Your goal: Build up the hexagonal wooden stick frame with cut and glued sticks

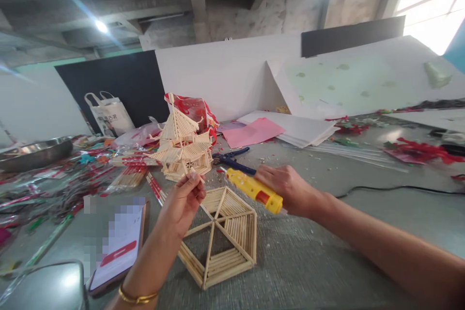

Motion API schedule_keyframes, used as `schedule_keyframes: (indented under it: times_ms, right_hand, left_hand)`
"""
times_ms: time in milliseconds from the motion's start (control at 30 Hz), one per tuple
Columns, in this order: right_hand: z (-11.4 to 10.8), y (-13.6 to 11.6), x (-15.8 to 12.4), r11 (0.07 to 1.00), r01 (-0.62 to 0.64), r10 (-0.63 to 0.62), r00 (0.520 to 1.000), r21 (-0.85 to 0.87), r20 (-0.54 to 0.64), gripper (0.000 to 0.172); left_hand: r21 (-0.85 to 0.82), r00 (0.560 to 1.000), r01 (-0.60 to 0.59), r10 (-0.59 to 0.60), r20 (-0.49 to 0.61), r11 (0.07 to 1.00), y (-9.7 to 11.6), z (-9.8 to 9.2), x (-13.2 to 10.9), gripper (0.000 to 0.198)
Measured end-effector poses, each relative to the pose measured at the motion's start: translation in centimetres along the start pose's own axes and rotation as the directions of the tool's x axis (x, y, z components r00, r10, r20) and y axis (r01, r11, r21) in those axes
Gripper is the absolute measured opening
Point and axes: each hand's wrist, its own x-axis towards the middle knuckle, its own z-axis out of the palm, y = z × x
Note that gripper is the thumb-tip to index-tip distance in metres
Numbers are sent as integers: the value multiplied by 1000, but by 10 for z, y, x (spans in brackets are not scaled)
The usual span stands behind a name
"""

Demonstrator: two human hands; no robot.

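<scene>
My right hand (286,189) grips a yellow glue gun (254,190), its nozzle pointing left. My left hand (183,201) pinches a thin wooden stick (189,170) between thumb and fingers, held just left of the nozzle. Below both hands a flat hexagon of wooden sticks (221,237) lies on the grey table (327,252). Behind it stands a small tiered tower of the same sticks (181,145).
A phone (116,247) lies at the left front. Blue-handled pliers (230,157) rest behind the glue gun. Packs of sticks, red scraps, a metal bowl (36,152), pink paper (254,131) and white sheets crowd the back. A black cable (399,188) runs along the right.
</scene>
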Motion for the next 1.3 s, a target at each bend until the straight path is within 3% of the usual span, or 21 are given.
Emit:
schedule_keyframes:
  times_ms: [100,233,733,1300]
  right_hand:
    - [4,-11,1,993,114,-114,993,12,-1,16]
    - [9,-20,2,987,158,-158,987,26,-12,15]
    - [4,-20,3,990,140,-140,990,-2,-22,14]
    - [4,-21,3,992,128,-128,992,-1,-19,13]
  left_hand:
    - [-92,999,12,-15,-28,996,-1,1,0,11]
    - [-134,1000,15,-15,3,991,-6,1,1,13]
    - [-161,992,126,-128,-4,979,-15,11,-5,12]
    - [-150,992,126,-128,-7,981,-15,11,-5,16]
